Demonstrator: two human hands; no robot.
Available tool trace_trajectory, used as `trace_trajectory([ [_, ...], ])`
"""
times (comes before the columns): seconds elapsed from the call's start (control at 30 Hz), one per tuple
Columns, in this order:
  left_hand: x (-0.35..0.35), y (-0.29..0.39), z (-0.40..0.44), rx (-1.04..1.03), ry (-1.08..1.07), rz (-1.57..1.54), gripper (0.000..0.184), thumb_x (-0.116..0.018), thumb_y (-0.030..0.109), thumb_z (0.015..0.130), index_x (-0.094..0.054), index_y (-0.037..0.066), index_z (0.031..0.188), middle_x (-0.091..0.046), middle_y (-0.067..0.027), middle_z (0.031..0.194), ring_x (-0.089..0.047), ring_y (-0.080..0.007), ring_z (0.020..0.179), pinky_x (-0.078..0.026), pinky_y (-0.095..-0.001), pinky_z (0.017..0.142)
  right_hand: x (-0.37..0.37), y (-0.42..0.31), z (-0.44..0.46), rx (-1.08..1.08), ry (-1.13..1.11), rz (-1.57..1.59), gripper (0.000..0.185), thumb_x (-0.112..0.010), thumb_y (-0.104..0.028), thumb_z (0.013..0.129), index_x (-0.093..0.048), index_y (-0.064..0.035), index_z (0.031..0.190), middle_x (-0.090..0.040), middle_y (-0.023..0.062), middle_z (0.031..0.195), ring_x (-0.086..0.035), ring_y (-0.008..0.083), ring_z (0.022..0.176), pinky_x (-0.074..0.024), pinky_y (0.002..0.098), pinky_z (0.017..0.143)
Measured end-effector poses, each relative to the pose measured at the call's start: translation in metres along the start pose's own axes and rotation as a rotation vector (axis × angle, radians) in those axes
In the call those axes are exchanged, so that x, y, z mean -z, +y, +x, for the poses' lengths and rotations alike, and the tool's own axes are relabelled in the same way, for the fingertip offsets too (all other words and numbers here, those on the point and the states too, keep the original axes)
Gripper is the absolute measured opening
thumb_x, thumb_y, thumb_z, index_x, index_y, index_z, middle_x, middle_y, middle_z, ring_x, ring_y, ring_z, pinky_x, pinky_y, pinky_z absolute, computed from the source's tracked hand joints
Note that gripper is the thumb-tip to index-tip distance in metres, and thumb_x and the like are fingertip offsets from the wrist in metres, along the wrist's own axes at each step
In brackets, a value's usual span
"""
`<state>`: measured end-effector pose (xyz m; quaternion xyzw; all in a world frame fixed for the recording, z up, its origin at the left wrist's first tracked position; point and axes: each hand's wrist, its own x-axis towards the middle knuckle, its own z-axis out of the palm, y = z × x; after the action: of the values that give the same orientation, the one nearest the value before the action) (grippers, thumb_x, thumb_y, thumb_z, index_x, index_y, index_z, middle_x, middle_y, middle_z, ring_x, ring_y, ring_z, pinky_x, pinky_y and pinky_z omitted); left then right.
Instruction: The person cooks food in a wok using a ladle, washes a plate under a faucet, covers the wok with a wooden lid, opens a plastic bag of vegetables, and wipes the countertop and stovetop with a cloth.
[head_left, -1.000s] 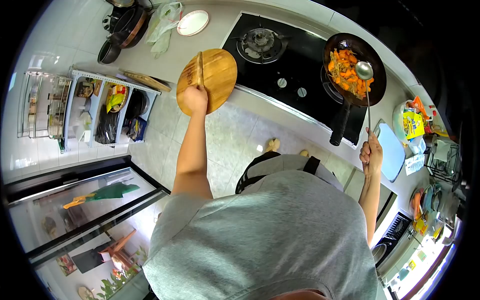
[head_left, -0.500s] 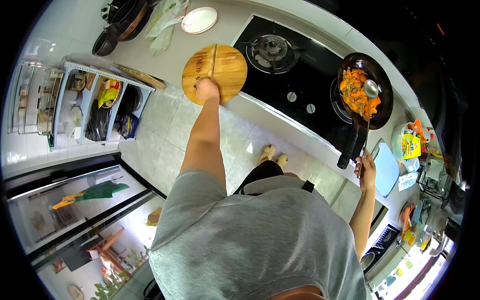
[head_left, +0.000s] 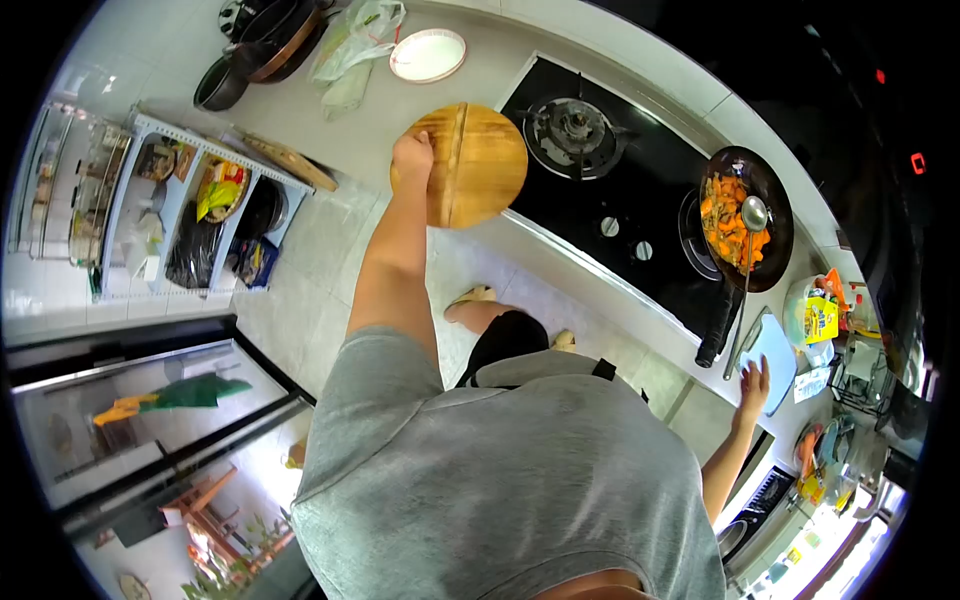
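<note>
My left hand (head_left: 412, 158) is closed on the left edge of a round wooden pot lid (head_left: 490, 165) with a raised bar across its top. The lid is beside the left burner, near the counter's front edge. My right hand (head_left: 755, 385) is open with fingers apart, holding nothing, close to a light-blue cutting board (head_left: 772, 365). A metal ladle (head_left: 745, 280) lies in the dark wok (head_left: 780, 235), its handle running out alongside the wok's handle. Orange pieces mixed with brownish strips (head_left: 733, 215) fill part of the wok, which sits on the right burner.
The bare left burner (head_left: 575, 135) is on the black hob (head_left: 625, 195). A white plate (head_left: 428, 55), a plastic bag (head_left: 360, 45) and dark pots (head_left: 280, 40) stand at the left. Several packets and bottles (head_left: 825, 315) crowd the right counter. A shelf rack (head_left: 205, 210) stands at left.
My right hand has let go of the ladle's handle and opened. My left hand has shifted from the lid's bar to its left edge. One foot has stepped left.
</note>
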<state>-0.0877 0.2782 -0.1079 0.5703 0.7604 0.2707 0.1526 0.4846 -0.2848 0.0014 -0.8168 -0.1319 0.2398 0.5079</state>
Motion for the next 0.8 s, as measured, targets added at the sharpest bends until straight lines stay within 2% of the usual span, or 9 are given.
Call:
trace_trajectory([
  [0.07,-0.019,-0.012,0.049,-0.048,0.029,-0.108,0.039,-0.056,0.031,0.096,-0.065,-0.004,0.080,-0.068,-0.0206,0.081,-0.063,-0.0369,0.074,-0.051,-0.0449,0.071,0.043,0.043,0.005,0.139,0.186,-0.169,0.053,-0.062,-0.024,0.095,-0.048,-0.0100,0.145,-0.065,0.0022,0.107,-0.058,0.0101,0.093,-0.0441,0.0242,0.084],
  [0.1,-0.038,-0.025,0.079,-0.083,0.018,-0.118,0.039,-0.056,0.031,0.096,-0.065,-0.004,0.080,-0.068,-0.0206,0.081,-0.063,-0.0369,0.074,-0.051,-0.0449,0.071,0.056,0.050,-0.009,0.185,0.338,-0.303,0.050,-0.062,-0.021,0.096,-0.050,-0.0065,0.142,-0.068,0.0105,0.112,-0.062,0.0171,0.100,-0.0486,0.0311,0.090],
  [0.2,-0.065,-0.016,0.147,0.371,-0.284,-0.620,0.032,-0.057,0.026,0.096,-0.063,-0.001,0.079,-0.066,-0.0150,0.076,-0.064,-0.0273,0.066,-0.053,-0.0358,0.064,0.056,0.062,-0.082,0.196,0.608,-0.366,0.049,-0.061,-0.017,0.095,-0.050,-0.0081,0.142,-0.066,0.0130,0.117,-0.063,0.0191,0.103,-0.0489,0.0321,0.093],
  [0.27,-0.117,-0.054,0.204,0.186,-0.431,-0.912,0.026,-0.054,0.026,0.098,-0.060,0.000,0.097,-0.065,-0.0155,0.086,-0.065,-0.0279,0.076,-0.057,-0.0355,0.071,0.031,0.065,-0.142,0.145,0.714,-0.331,0.050,-0.060,-0.012,0.094,-0.049,-0.0098,0.143,-0.064,0.0139,0.120,-0.063,0.0198,0.104,-0.0492,0.0316,0.092],
  [0.4,-0.105,-0.026,0.242,0.470,-0.597,-1.188,0.049,-0.043,0.030,0.105,-0.041,-0.012,0.130,-0.054,-0.0239,0.124,-0.055,-0.0354,0.116,-0.053,-0.0426,0.101,-0.037,0.062,-0.237,0.056,0.787,-0.324,0.054,-0.059,-0.004,0.090,-0.051,-0.0157,0.142,-0.061,0.0106,0.126,-0.064,0.0178,0.100,-0.0513,0.0305,0.086],
  [0.47,-0.106,-0.024,0.258,0.500,-0.666,-1.185,0.038,-0.041,0.018,0.102,-0.047,-0.014,0.122,-0.057,-0.0251,0.117,-0.058,-0.0347,0.110,-0.056,-0.0446,0.097,-0.084,0.013,-0.279,-0.055,0.803,-0.459,0.055,-0.059,-0.003,0.088,-0.053,-0.0192,0.140,-0.062,0.0084,0.122,-0.064,0.0158,0.094,-0.0520,0.0296,0.084],
  [0.63,-0.113,-0.021,0.267,0.539,-0.598,-0.976,0.026,-0.040,0.005,0.094,-0.055,-0.011,0.107,-0.064,-0.0197,0.093,-0.066,-0.0267,0.076,-0.058,-0.0301,0.061,-0.091,0.021,-0.342,-0.133,0.797,-0.516,0.054,-0.060,-0.002,0.087,-0.055,-0.0184,0.138,-0.062,0.0083,0.120,-0.063,0.0139,0.089,-0.0522,0.0280,0.082],
  [0.7,-0.093,-0.016,0.252,0.493,-0.498,-0.914,0.022,-0.041,0.004,0.091,-0.055,-0.012,0.098,-0.065,-0.0168,0.079,-0.062,-0.0217,0.061,-0.044,-0.0262,0.045,-0.087,0.032,-0.359,-0.126,0.805,-0.448,0.053,-0.060,-0.001,0.087,-0.056,-0.0179,0.137,-0.062,0.0078,0.119,-0.063,0.0128,0.087,-0.0520,0.0270,0.081],
  [0.8,-0.038,0.000,0.195,0.323,-0.441,-0.903,0.019,-0.043,0.004,0.089,-0.054,-0.011,0.093,-0.064,-0.0163,0.073,-0.057,-0.0188,0.054,-0.038,-0.0259,0.042,-0.089,0.044,-0.379,-0.158,0.844,-0.419,0.054,-0.060,0.002,0.085,-0.057,-0.0171,0.136,-0.063,0.0076,0.116,-0.062,0.0125,0.082,-0.0522,0.0267,0.079],
])
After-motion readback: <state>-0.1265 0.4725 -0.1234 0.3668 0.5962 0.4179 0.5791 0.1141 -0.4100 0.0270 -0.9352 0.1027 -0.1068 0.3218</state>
